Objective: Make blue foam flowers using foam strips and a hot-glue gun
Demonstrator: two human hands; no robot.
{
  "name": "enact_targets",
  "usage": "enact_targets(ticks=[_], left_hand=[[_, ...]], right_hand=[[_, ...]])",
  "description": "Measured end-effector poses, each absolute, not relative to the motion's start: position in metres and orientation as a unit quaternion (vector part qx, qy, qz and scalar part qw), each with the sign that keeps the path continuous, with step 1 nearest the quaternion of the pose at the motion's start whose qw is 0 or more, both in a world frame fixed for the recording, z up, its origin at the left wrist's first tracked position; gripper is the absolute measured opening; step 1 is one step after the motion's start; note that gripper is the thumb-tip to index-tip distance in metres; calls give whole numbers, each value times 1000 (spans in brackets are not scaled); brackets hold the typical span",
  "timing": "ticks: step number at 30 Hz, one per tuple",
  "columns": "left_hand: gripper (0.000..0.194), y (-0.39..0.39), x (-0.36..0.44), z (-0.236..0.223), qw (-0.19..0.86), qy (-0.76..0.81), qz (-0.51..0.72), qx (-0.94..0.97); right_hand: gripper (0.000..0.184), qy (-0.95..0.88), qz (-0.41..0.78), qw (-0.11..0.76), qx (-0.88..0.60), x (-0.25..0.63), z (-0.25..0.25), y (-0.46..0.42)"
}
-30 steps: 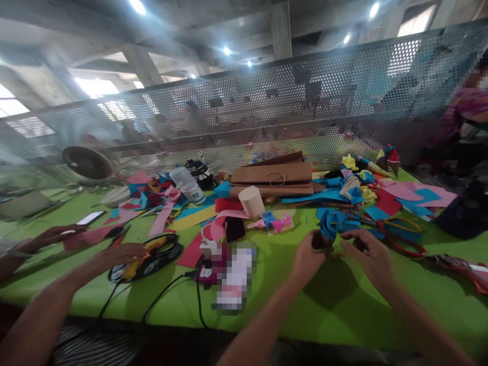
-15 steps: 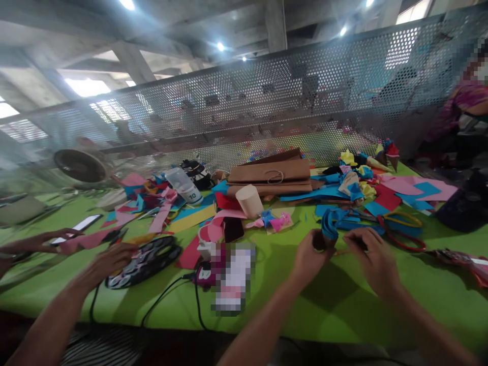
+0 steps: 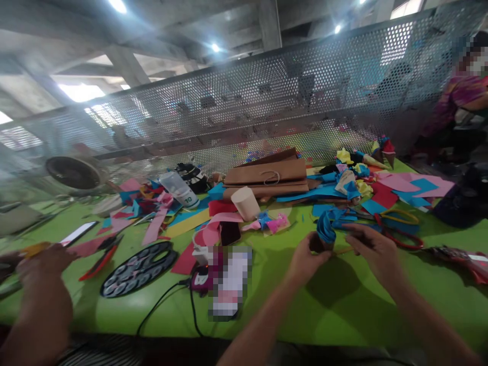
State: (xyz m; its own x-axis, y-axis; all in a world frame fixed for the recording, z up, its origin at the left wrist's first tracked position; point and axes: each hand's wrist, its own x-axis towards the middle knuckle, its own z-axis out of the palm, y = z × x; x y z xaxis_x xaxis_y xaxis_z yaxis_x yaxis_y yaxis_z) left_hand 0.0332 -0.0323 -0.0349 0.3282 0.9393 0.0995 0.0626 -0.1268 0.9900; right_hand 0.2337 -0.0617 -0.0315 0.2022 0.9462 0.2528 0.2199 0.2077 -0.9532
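My left hand (image 3: 305,262) is closed around a small brown paper cone (image 3: 315,243), mostly hidden by the fingers. Out of its mouth rises a twisted swirl of blue paper (image 3: 326,229). Just right of the swirl is my right hand (image 3: 371,251), its fingers bent toward the cone and not clearly touching it. A thin tan stick (image 3: 343,250) runs from my right fingertips toward the cone; the grip on it is partly hidden. Behind the hands lie blue paper pieces (image 3: 339,213) and scissors with red and yellow handles (image 3: 402,239).
A phone (image 3: 231,284), a purple power socket (image 3: 202,279) with cables and a black oval tray (image 3: 137,269) lie to the left. Behind stand a cream roll (image 3: 246,203) and folded brown paper (image 3: 267,175). A co-worker's hand (image 3: 46,264) is at far left.
The blue swirl stands more upright and shows more fully. My right fingers have spread slightly. The co-worker's hand has moved left, away from the oval tray, uncovering orange-handled scissors.
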Motion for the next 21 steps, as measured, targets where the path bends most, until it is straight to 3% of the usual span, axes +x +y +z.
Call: enact_targets(ticks=[6,10,16,21], left_hand=[[23,-34,34,-30,502,415,408,640],[23,-32,34,-31,491,430,409,638],[23,-29,34,-38,497,428,422,625],[22,-26,33,-42,491,449,428,612]], right_hand=[[29,-567,361,495,-550,232,-32,-57],[27,-531,323,551,-556,238,-26,-61],[21,-441,359,652,-501,245,-23,-62],[23,-412,351,686,-487,266,-17,-75]])
